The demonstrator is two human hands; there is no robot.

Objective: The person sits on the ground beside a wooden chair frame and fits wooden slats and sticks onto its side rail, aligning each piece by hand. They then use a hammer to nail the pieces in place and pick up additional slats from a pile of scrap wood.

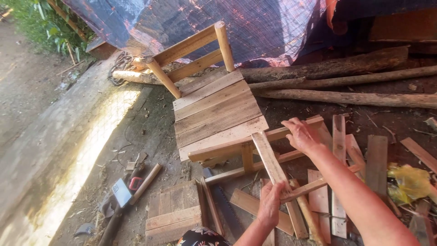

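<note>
A half-built wooden chair (214, 107) lies tilted on the dirt, its slatted seat facing up and its backrest pointing toward the tarp. My left hand (269, 203) is shut on a pale wooden slat (268, 157) that leans against the chair's front rail. My right hand (300, 134) grips the front rail (255, 139) near its right end. A hand saw (223, 205) lies on the ground just left of my left hand.
Loose boards and offcuts (339, 182) litter the ground at right, beside a yellow plastic bag (409, 182). A small slatted wooden stool (175, 212) sits at lower left. An axe (123, 196) lies nearby. Logs (341, 82) and a blue tarp (205, 18) stand behind.
</note>
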